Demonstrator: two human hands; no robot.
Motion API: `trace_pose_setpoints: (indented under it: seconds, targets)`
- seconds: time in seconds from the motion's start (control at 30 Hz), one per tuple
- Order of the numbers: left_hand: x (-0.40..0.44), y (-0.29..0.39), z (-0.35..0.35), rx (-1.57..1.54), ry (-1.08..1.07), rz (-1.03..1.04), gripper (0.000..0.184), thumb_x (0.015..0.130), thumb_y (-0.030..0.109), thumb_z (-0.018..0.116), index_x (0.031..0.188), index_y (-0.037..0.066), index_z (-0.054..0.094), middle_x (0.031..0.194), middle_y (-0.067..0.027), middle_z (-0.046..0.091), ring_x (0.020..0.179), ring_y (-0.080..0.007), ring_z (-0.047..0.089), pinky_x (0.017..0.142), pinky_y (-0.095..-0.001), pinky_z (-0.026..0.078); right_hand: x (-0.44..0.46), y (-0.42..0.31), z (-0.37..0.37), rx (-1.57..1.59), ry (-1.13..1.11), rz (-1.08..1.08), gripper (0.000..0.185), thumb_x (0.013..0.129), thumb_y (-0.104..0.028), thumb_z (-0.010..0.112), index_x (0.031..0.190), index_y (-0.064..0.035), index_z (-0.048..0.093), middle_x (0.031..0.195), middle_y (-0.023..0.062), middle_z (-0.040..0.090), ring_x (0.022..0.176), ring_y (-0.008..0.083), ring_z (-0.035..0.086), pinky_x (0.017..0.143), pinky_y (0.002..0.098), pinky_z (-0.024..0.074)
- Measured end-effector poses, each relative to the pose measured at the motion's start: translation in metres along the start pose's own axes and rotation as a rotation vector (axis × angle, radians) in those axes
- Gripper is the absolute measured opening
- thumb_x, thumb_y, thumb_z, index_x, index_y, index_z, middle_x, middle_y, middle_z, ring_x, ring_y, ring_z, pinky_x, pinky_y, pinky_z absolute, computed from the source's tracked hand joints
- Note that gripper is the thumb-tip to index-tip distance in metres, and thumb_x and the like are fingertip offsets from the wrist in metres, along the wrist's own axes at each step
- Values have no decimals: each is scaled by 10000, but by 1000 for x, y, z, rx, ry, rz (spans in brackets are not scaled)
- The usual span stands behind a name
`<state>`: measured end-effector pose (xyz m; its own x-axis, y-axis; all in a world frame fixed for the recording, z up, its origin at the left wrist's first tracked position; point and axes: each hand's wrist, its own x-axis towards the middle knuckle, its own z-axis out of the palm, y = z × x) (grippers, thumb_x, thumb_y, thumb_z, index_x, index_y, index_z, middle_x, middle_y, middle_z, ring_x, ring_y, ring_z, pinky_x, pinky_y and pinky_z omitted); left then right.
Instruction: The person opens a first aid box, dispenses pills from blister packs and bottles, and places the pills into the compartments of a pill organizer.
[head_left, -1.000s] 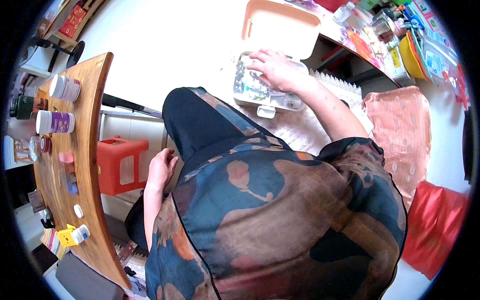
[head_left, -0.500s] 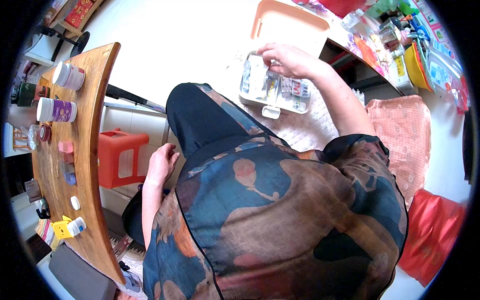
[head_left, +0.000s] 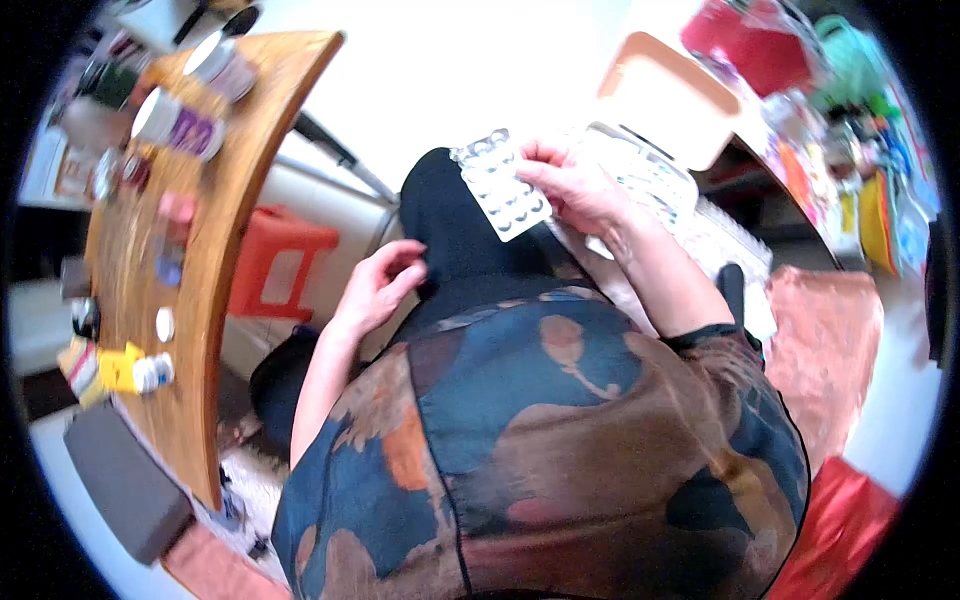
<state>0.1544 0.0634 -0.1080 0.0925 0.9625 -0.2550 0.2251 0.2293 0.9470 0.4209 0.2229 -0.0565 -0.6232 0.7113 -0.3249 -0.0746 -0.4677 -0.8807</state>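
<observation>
A silvery blister pack (head_left: 503, 188) is pinched between the thumb and fingers of my right hand (head_left: 573, 187), above my dark-clothed knee. Its rows of round blisters show. Behind that hand lies a white box (head_left: 655, 185) with its peach lid (head_left: 668, 98) tipped back; more packs show blurred inside it. My left hand (head_left: 384, 283) hovers by my other side near the thigh, fingers curled loosely and apart, holding nothing.
A wooden table (head_left: 250, 150) on the left bears white tubs (head_left: 180, 125), a yellow holder (head_left: 118, 368) and a small bottle. Beside it stands a red stool (head_left: 280, 262). At right are a cluttered table, a pink cloth (head_left: 820, 350) and a red bag (head_left: 835, 530).
My right hand has come away from the box toward my lap with the blister pack in it. My left hand has lifted a little. The view has turned left.
</observation>
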Motion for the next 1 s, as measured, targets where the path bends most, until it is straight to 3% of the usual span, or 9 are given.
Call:
trace_pose_setpoints:
  seconds: [0.03,0.17,0.33,0.47,0.57,0.67,0.8,0.9,1.0]
  targets:
    - [-1,-2,1,-242,-40,18,374,912,237,639,1210,31,544,985,-77,630,898,-154,625,798,-296,520,5,8,14,52,-13,25,149,897,-204,653,983,-90,611,778,-37,614,601,20,526,476,139,367]
    - [-6,4,-1,-452,-126,133,485,942,265,591,1330,34,413,1047,-99,608,914,-159,622,814,-284,506,24,38,53,187,-152,92,139,905,-209,648,986,-105,603,825,-14,623,684,52,585,534,172,454]
    - [-12,14,7,-301,126,254,406,945,236,590,1270,21,478,1065,-74,624,917,-144,627,815,-295,525,28,48,90,115,-251,171,131,914,-212,639,951,-92,603,807,-9,615,661,57,567,525,179,435]
    - [-12,15,-4,-477,113,116,305,964,199,551,1210,20,529,1041,-54,636,893,-123,629,720,-273,555,33,42,97,18,-288,209,156,920,-216,625,1008,-88,612,849,-12,617,708,59,550,599,192,435]
    - [-15,27,-8,-538,102,74,261,954,163,553,1172,19,555,994,-47,646,834,-110,634,609,-247,554,37,36,90,12,-312,196,338,919,-252,618,1205,-84,552,1034,12,607,901,71,556,735,207,446]
    - [-18,29,-14,-408,111,-56,207,905,173,576,1034,18,623,839,-24,666,710,-86,634,542,-223,523,44,26,86,36,-321,192,327,930,-247,584,1188,-49,557,1026,23,618,892,83,569,744,223,462]
    - [-17,30,-16,-299,87,-139,209,849,168,569,984,22,633,768,-17,649,635,-71,604,519,-217,501,49,27,85,-1,-325,187,337,941,-237,559,1196,-17,574,1043,37,625,880,89,566,768,223,465]
    - [-18,27,-17,-277,10,-149,196,826,147,560,954,21,638,746,-8,636,611,-68,590,516,-217,493,50,35,88,-319,-417,103,288,933,-169,551,1159,-4,621,925,1,640,752,51,534,687,182,447]
    - [-19,27,-17,-220,17,-134,199,804,132,555,938,10,638,731,0,628,602,-67,583,530,-221,491,48,35,93,-441,-409,78,270,934,-133,537,1151,3,625,899,9,648,752,58,553,683,188,464]
